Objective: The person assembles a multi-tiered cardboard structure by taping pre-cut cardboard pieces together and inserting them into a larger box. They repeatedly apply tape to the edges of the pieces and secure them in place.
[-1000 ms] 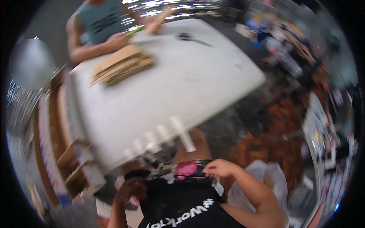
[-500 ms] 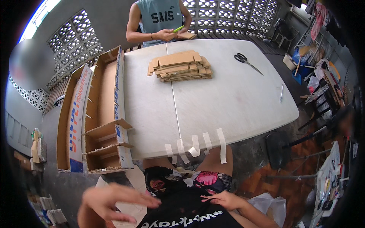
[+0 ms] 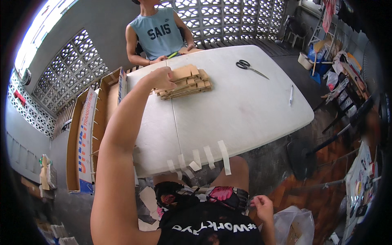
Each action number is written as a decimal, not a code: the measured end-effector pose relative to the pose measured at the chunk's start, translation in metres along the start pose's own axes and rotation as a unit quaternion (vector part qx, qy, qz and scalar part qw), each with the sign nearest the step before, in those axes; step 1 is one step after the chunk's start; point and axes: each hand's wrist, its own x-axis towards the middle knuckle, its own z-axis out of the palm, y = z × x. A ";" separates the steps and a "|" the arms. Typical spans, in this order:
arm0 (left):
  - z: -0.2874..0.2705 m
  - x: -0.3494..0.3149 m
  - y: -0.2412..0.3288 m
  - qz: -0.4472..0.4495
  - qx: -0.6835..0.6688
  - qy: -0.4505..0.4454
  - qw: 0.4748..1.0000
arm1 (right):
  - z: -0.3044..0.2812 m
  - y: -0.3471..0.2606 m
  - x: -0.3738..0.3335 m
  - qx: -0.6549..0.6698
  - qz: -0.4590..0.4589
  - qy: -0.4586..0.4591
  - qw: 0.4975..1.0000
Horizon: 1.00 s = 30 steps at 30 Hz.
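My left hand (image 3: pixel 161 79) is stretched far over the table, its fingers curled about the left end of the upper pieces in a stack of cut, notched brown cardboard pieces (image 3: pixel 190 83). Part of that end is hidden behind the hand. Down by my right thigh, my right hand (image 3: pixel 264 207) hangs with loosely bent fingers, holding nothing. Several strips of whitish tape (image 3: pixel 208 157) hang from the near edge of the white table (image 3: pixel 228 110).
Black-handled scissors (image 3: pixel 252 69) and a pen (image 3: pixel 291 95) lie on the table's right half. Long cardboard boxes (image 3: pixel 84 143) stand along its left side. Across the table sits a person (image 3: pixel 157 34) with a green tool (image 3: pixel 173 54). A clear plastic bag (image 3: pixel 293 224) is at my lower right.
My left hand has gone from above my lap out to the cardboard stack. My right hand has left my shirt and moved right. The other person's hands are lower, and the view has shifted.
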 end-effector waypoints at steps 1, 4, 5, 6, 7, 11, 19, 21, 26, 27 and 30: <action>0.002 0.005 -0.013 0.008 -0.009 -0.006 1.000 | -0.011 0.021 0.005 -0.053 -0.036 0.043 0.997; 0.004 0.026 -0.016 0.068 0.002 -0.070 0.995 | -0.020 0.009 0.006 -0.058 -0.053 0.082 0.994; 0.004 0.029 -0.024 0.069 -0.007 -0.039 0.997 | -0.016 0.000 0.014 -0.066 -0.076 0.074 0.992; 0.013 0.024 -0.033 0.065 -0.019 -0.012 0.998 | -0.007 -0.011 0.021 -0.077 -0.094 0.063 0.990; 0.014 0.023 -0.030 0.079 -0.015 0.005 0.997 | 0.004 -0.020 0.031 -0.061 -0.108 0.056 0.991; 0.010 -0.022 0.020 0.088 -0.008 0.143 0.986 | 0.058 -0.087 0.044 -0.012 -0.148 -0.013 0.989; 0.047 -0.132 0.144 0.277 -0.130 -0.028 0.952 | 0.104 -0.141 0.056 0.128 -0.028 -0.180 0.975; 0.055 -0.137 0.141 0.227 -0.105 -0.094 0.964 | 0.103 -0.150 0.049 0.047 -0.049 -0.167 0.984; 0.039 -0.172 0.150 0.282 -0.153 -0.047 0.946 | 0.080 -0.195 0.030 -0.063 -0.133 -0.147 0.978; 0.039 -0.181 0.159 0.300 -0.213 -0.067 0.928 | 0.078 -0.204 0.031 -0.093 -0.156 -0.151 0.972; 0.045 -0.203 0.204 0.406 -0.128 0.034 0.904 | 0.065 -0.252 0.009 -0.175 -0.188 -0.183 0.949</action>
